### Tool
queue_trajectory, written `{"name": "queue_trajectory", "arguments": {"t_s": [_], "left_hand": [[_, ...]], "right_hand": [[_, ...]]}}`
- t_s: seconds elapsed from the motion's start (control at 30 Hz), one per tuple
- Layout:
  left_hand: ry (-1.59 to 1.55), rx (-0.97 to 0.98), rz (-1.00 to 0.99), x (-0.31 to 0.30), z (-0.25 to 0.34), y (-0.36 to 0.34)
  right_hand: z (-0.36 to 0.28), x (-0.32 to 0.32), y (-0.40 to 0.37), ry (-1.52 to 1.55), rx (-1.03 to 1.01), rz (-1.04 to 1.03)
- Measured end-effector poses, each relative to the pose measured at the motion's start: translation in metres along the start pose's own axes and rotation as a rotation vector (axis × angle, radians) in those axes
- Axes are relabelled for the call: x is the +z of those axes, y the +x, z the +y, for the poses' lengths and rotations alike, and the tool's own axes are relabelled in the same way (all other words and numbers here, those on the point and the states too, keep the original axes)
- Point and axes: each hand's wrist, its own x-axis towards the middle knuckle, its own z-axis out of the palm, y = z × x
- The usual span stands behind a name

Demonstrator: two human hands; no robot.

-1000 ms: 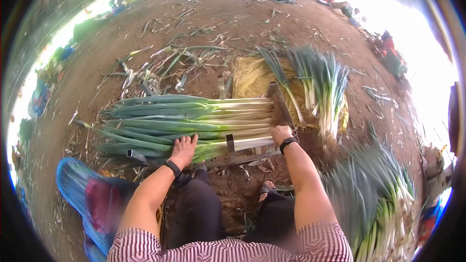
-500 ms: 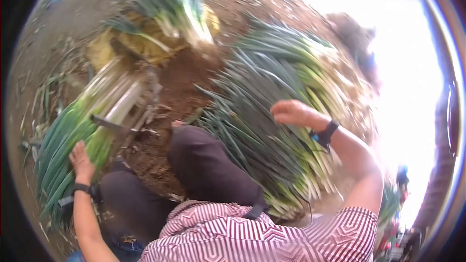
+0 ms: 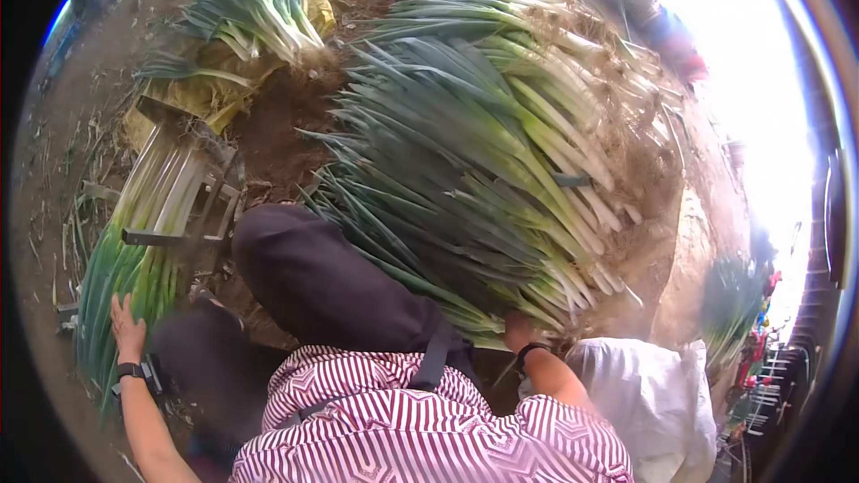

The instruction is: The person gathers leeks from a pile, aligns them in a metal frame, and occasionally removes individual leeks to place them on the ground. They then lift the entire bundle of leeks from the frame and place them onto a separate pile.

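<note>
My left hand [image 3: 129, 333] lies with spread fingers on the green leaves of a bundle of leeks [image 3: 148, 206]. That bundle rests in a low metal frame [image 3: 228, 192], its white stems pointing away from me. On my right, my right hand [image 3: 519, 331] reaches down to the near edge of a large pile of leeks [image 3: 447, 152]. Its fingers are hidden among the stems, so what they touch or hold cannot be made out. The pile's leaves point left and its rooted white ends point right.
Further off, a smaller bunch of leeks [image 3: 259, 13] lies on a yellow sack [image 3: 228, 94]. A white sack [image 3: 640, 394] stands by my right arm. More leeks [image 3: 729, 300] show at the far right. My bent knee [image 3: 331, 268] is between the frame and the pile.
My right hand has come down and back toward me, from above the pile to its near edge. My left hand stays on the bundle. The view has swung to the right.
</note>
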Motion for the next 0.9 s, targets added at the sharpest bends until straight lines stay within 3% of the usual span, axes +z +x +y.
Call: {"name": "queue_trajectory", "arguments": {"t_s": [0.07,0.17,0.3,0.37,0.5,0.53,0.6,0.67,0.77,0.87,0.9], "left_hand": [[-0.015,0.033,0.018,-0.012,0.003,-0.011],[-0.077,0.09,0.043,-0.023,0.002,-0.015],[-0.241,0.12,0.151,-0.025,0.003,-0.001],[-0.303,0.186,0.22,-0.037,0.012,0.01],[-0.42,0.436,0.341,-0.148,0.153,-0.016],[-0.523,0.56,0.36,-0.171,0.194,-0.025],[-0.433,0.857,0.51,-0.223,0.268,-0.056],[-0.368,1.086,0.657,-0.231,0.315,-0.054],[-0.335,1.065,0.931,-0.264,0.351,-0.046],[-0.106,0.794,1.43,-0.297,0.309,-0.008],[-0.094,0.735,1.39,-0.311,0.28,-0.001]], "right_hand": [[-0.013,-0.005,0.005,0.101,0.119,-0.045],[0.01,0.004,0.024,0.193,0.033,-0.018],[0.018,-0.071,0.028,0.54,-0.513,0.467],[-0.015,-0.138,0.013,0.762,-0.518,0.393],[-0.096,-0.265,0.001,0.983,-0.591,0.287],[-0.117,-0.293,-0.001,0.966,-0.625,0.304],[-0.161,-0.346,-0.01,0.929,-0.71,0.337],[-0.2,-0.387,-0.023,0.92,-0.835,0.336],[-0.25,-0.447,-0.072,0.685,-1.126,0.484],[-0.284,-0.494,-0.106,0.576,-1.287,0.507],[-0.296,-0.508,-0.108,0.498,-1.403,0.529]]}}
